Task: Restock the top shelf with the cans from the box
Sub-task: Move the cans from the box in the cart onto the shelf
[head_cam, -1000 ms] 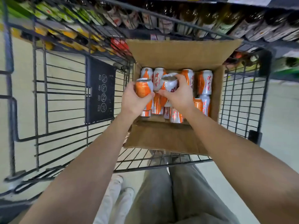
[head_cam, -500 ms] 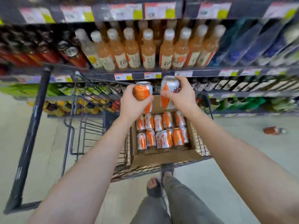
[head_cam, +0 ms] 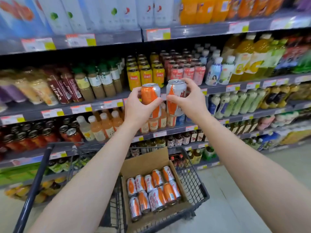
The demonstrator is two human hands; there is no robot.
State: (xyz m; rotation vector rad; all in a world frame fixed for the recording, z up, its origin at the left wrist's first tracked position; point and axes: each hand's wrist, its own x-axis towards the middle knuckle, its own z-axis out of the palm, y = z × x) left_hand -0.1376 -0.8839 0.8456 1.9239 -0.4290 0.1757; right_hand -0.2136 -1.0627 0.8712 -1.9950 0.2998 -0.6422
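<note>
The orange-faced can [head_cam: 150, 96] in the left grip [head_cam: 138, 108] shows solid orange under a silver rim, and the silver-faced can [head_cam: 176, 96] in the right grip [head_cam: 190, 100] is silver-white with an orange wedge and red lettering. Well below both grips, the boxed cans [head_cam: 151, 190] repeat that orange, silver and red pattern in a brown cardboard box [head_cam: 146, 158] inside a dark wire cart [head_cam: 193, 182]. Just behind the grips stand yellow drinks [head_cam: 146, 76] and pink cans [head_cam: 188, 73].

Dark wire cart [head_cam: 190, 179] sits down at 6 o'clock, its handle bar [head_cam: 36, 180] running off toward 7. Brown coffee bottles [head_cam: 55, 89] are over at 9, yellow-labelled jars [head_cam: 146, 76] up toward 12, and big orange juice bottles [head_cam: 244, 64] at 2. Pale floor [head_cam: 227, 216] at 5.
</note>
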